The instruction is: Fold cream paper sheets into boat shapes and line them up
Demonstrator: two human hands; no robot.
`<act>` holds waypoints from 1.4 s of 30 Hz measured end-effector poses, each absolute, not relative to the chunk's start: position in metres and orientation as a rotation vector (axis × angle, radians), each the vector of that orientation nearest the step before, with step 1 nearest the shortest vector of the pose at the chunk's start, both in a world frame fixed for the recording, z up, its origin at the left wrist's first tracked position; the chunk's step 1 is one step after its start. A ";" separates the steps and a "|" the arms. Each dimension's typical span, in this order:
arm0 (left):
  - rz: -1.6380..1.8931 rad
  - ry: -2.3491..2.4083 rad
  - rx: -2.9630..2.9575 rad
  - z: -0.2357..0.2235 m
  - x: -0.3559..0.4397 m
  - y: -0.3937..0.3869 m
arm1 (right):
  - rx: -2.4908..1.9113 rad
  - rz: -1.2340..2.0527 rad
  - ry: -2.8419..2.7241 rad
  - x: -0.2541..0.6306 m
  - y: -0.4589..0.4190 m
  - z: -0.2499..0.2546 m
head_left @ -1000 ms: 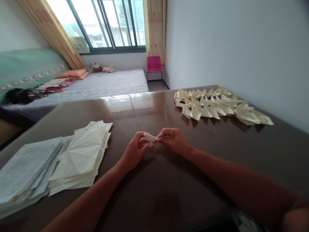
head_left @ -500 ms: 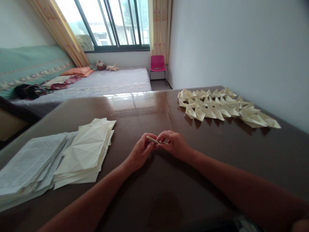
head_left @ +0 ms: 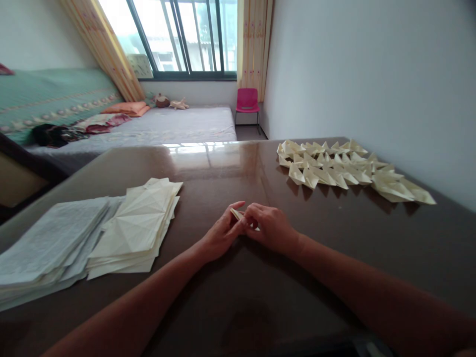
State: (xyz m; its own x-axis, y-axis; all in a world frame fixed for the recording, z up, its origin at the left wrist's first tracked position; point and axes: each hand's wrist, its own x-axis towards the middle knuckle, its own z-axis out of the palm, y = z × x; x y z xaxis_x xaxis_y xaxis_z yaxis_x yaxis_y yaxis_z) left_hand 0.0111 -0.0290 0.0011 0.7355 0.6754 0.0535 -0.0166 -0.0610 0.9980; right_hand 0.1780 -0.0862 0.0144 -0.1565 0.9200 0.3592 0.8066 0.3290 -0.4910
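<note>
A small piece of folded cream paper point(head_left: 236, 214) is between my two hands over the middle of the table, mostly hidden by the fingers. My left hand point(head_left: 220, 233) is closed on its left side, with one fingertip raised past the paper. From the right, my right hand point(head_left: 273, 225) pinches the same paper, its fingers bent over it. To the left lies a stack of creased cream sheets point(head_left: 139, 218). Rows of folded paper boats point(head_left: 334, 166) stand at the far right of the table.
A pile of thin printed sheets point(head_left: 55, 238) lies at the left, partly under the cream stack. The glossy brown table point(head_left: 223, 173) reaches toward a bed point(head_left: 197, 121). Beyond its far edge stands a pink chair point(head_left: 247, 101), and a white wall point(head_left: 353, 69) runs along the right.
My right fingers have curled further over the folded paper, and a left fingertip has lifted. The paper is tilted more steeply. The whole view has shifted slightly.
</note>
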 end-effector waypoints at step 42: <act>0.582 0.720 2.147 -0.001 0.008 -0.026 | -1.303 0.437 -1.823 0.181 -0.085 0.015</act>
State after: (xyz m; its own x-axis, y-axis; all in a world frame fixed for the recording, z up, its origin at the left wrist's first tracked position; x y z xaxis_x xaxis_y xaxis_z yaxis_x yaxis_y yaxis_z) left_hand 0.0076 -0.0262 -0.0011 0.7343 0.6584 0.1654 0.3003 -0.5335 0.7906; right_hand 0.1813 -0.0855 0.0153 -0.1150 0.8985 0.4237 0.6086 0.4009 -0.6848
